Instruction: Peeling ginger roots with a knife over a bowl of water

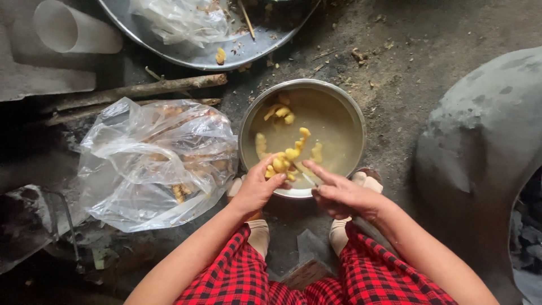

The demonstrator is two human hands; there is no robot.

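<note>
left hand (257, 189) clamped on ginger piece (284, 161) held over steel bowl (302, 137) so scrapings drop in water | right hand (339, 195) closed on small blade (307, 179) | plastic bag (155, 161) beside, on floor

A knobbly, pale-yellow peeled ginger root (282, 164) was held over the near rim of a round steel bowl (344, 104) of murky water, where more yellow pieces (280, 112) floated; a thin blade (307, 178) touched it.
</note>
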